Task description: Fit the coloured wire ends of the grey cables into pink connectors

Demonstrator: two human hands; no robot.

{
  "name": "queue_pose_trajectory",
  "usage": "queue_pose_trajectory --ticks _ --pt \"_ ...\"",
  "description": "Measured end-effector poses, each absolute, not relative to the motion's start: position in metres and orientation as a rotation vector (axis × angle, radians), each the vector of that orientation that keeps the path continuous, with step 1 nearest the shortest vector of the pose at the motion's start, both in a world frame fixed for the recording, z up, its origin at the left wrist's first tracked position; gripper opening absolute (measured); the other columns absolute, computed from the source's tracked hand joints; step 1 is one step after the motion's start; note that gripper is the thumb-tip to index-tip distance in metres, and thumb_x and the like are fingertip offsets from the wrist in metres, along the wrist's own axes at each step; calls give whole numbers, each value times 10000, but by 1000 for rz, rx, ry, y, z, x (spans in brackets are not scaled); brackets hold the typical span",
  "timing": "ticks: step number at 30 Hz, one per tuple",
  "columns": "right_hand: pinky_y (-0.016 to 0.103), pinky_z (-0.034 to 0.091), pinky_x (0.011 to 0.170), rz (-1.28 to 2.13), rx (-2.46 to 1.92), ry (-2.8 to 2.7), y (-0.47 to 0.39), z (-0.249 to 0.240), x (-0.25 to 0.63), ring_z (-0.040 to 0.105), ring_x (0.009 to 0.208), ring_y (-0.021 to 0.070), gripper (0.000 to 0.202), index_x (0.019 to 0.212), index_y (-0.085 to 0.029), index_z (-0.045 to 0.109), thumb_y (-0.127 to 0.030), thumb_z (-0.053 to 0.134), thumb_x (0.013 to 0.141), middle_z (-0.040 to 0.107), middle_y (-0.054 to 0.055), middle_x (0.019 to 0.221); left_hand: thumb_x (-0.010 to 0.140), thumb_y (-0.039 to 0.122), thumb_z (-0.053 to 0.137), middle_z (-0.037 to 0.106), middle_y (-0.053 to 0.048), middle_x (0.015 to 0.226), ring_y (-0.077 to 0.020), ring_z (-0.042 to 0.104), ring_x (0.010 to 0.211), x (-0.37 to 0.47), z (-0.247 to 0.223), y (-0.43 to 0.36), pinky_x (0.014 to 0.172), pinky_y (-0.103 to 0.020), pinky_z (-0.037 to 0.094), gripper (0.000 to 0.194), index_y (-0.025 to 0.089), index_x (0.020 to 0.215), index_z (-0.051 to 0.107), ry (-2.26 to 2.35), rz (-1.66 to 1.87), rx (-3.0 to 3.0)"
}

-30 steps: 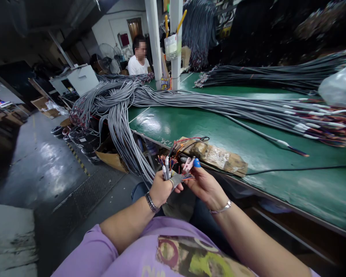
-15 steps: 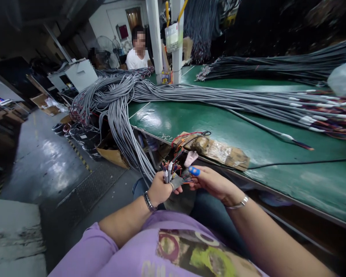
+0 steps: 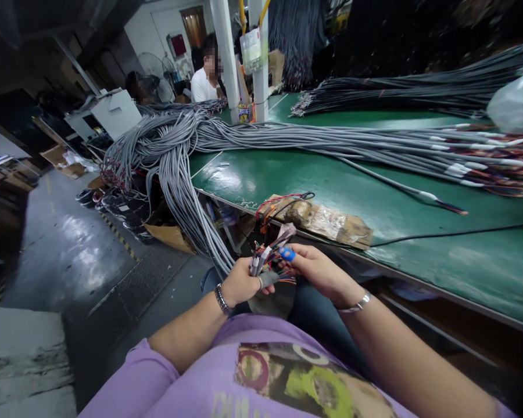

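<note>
Wrapped round the ends of several grey cables, my left hand is closed, with a grey cover on its thumb. White sleeves and thin coloured wires stick out of its grip. Just to the right, my right hand is closed in a pinch at the coloured wires, a blue cover on one digit. Exactly which wires lie between its fingertips is too small to tell. A pale pinkish piece shows behind the hands, near the table edge.
Beside the hands, a taped board lies along the edge of the green table. Long grey cables cross the table, with dark cables behind. A white post rises at the back; a person is beyond it.
My right hand has shifted slightly left and up, closer to my left hand. The cable ends in my left hand now lean to the right. The person at the back has turned their head.
</note>
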State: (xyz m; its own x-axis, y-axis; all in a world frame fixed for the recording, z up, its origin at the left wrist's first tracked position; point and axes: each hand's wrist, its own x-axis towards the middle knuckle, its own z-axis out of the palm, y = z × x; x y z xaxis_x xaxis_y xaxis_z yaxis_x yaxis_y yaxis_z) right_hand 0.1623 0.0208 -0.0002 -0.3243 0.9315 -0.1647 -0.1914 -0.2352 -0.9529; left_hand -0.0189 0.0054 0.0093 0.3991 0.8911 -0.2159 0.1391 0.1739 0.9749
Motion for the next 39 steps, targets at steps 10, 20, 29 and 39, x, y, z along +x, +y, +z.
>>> queue_pose_trajectory --ticks 10,20,29,39 --pt "266 413 560 1626 -1023 -1184 -1 2 151 516 559 122 342 677 -186 604 -491 757 653 600 -9 598 614 530 756 626 -49 545 -112 570 482 -16 11 4 517 -240 492 454 97 637 624 1032 762 1301" --pt "266 397 536 1591 -1042 -1071 3 -4 142 469 537 110 362 644 -178 618 -495 788 600 592 -9 594 642 465 761 625 -36 522 -115 569 465 -20 5 4 509 -244 494 395 113 593 588 1029 960 1178" --pt "285 430 584 1726 -930 -980 4 -6 143 538 561 127 332 772 -192 616 -479 752 675 624 -1 641 637 480 759 622 -35 514 -110 566 456 -19 6 4 492 -233 488 403 111 579 608 1029 940 1188" --pt "291 383 564 1656 -909 -1075 3 0 130 566 545 149 299 725 -199 589 -474 706 730 632 -2 560 641 538 735 612 -46 502 -106 561 461 -18 9 3 501 -230 483 453 106 563 620 1059 916 1243"
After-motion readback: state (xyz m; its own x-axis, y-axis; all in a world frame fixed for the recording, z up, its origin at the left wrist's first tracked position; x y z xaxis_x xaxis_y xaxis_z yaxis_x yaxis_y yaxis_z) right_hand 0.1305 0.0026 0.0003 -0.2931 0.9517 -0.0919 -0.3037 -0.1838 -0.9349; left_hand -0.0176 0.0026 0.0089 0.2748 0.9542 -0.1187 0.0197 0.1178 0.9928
